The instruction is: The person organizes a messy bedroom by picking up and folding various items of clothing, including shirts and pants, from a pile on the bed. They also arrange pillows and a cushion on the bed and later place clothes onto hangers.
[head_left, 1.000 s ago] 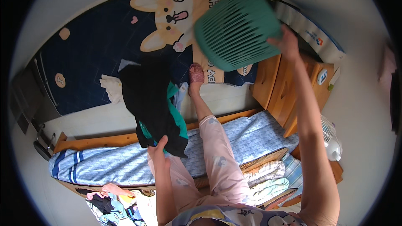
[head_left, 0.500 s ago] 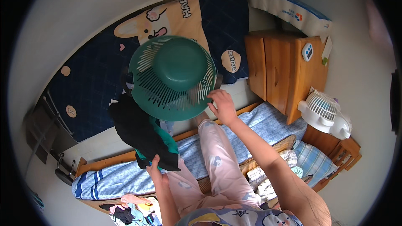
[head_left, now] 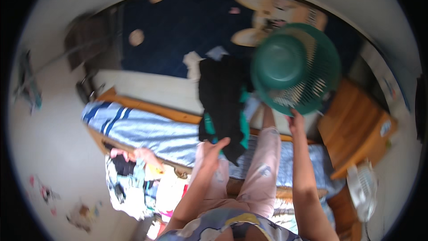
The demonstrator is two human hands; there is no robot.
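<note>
My left hand point(head_left: 213, 151) is closed around the near end of a black garment point(head_left: 220, 93) with teal parts along its edges. The garment hangs stretched out ahead of that hand, over the pale floor strip and the bed's edge. My right hand point(head_left: 295, 121) grips the near rim of a green slotted plastic basket point(head_left: 280, 58). The basket is tipped with its round bottom facing me, so its inside is hidden. Beyond the garment's far end are a white cloth point(head_left: 192, 64) and a light blue cloth point(head_left: 217, 53).
A dark blue mat point(head_left: 178, 27) with a cartoon print lies at the far side. A low bed with a blue sheet point(head_left: 165, 131) crosses in front of me. Several clothes point(head_left: 138, 187) are piled at the near left. A wooden cabinet point(head_left: 352, 129) and a white fan point(head_left: 362, 192) stand at right.
The view has swung left and is blurred. The basket has shifted right, and my right hand, formerly with spread fingers by its rim, now grips it. My left hand keeps the black garment, now more stretched out.
</note>
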